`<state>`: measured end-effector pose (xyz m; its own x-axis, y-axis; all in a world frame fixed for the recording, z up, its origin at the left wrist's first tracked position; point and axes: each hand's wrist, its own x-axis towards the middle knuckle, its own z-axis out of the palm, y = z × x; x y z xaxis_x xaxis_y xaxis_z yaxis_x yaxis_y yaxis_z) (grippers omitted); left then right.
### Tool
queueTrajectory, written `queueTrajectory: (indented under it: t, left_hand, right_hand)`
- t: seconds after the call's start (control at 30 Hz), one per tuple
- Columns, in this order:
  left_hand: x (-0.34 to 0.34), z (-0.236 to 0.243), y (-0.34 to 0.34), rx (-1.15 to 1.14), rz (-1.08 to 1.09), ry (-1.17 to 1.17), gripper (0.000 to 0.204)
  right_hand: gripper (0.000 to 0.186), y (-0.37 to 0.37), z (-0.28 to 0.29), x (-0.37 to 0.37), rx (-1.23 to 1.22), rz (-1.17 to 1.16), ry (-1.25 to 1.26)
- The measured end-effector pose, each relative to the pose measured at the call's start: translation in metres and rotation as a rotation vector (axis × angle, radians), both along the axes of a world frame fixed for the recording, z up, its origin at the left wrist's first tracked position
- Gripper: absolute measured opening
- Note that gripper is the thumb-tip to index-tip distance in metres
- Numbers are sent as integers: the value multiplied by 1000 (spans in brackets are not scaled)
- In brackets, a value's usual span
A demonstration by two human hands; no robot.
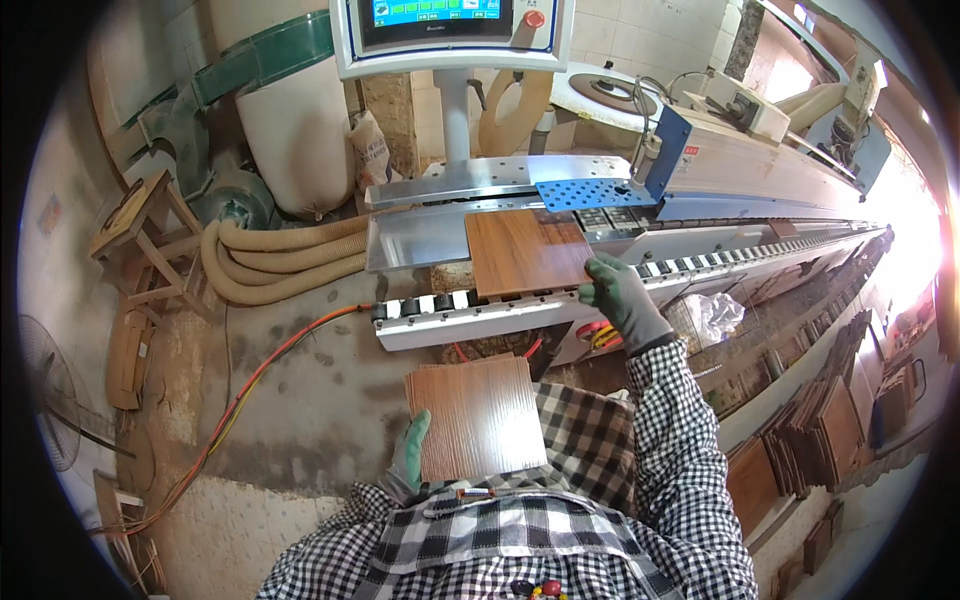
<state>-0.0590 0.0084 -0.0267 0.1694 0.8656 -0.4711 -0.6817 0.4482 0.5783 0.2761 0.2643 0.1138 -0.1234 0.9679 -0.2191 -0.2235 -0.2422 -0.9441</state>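
Note:
A brown wood-grain panel (525, 250) lies flat across the roller rail and the metal bed of the machine. At its right front corner is my right hand (622, 296), in a green and grey glove, fingers curled at the panel's edge. Close to my body, my left hand (410, 448), gloved the same way, grips a small stack of wood-grain boards (478, 415) by its left side. The top board reflects the light; the left fingers under the stack are hidden.
The roller rail (440, 303) runs across to the far right, beside a blue perforated plate (590, 194). Above stands a control screen (437, 15) with a red button (534, 19). Ribbed hoses (290, 262), an orange hose (275, 362) and a wooden stool (150, 235) are left; leaning boards (815, 430) are right.

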Motion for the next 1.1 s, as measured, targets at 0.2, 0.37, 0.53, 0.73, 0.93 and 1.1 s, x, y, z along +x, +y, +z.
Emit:
queueTrajectory:
  t: [0.2, 0.37, 0.53, 0.73, 0.93, 1.1]
  left_hand:
    - [11, 2, 3, -32, 77, 82, 45]
    - [15, -9, 11, -30, 85, 68, 41]
    - [4, -69, 4, 1, 145, 51, 44]
    - [2, -24, 7, 79, 64, 54, 51]
    - [-7, -66, 10, 81, 28, 126, 64]
    - [-13, -78, 10, 57, 59, 119, 64]
  right_hand:
    - [48, 33, -39, -4, 191, -32, 10]
    - [42, 0, -13, -49, 633, -179, -611]
    - [27, -21, -11, -151, 1281, -109, -1228]
    - [25, -7, -13, -149, 1132, -14, -1246]
    - [27, 0, -7, -113, 1047, -53, -1339]
    - [37, 5, 2, -73, 932, -19, -1438]
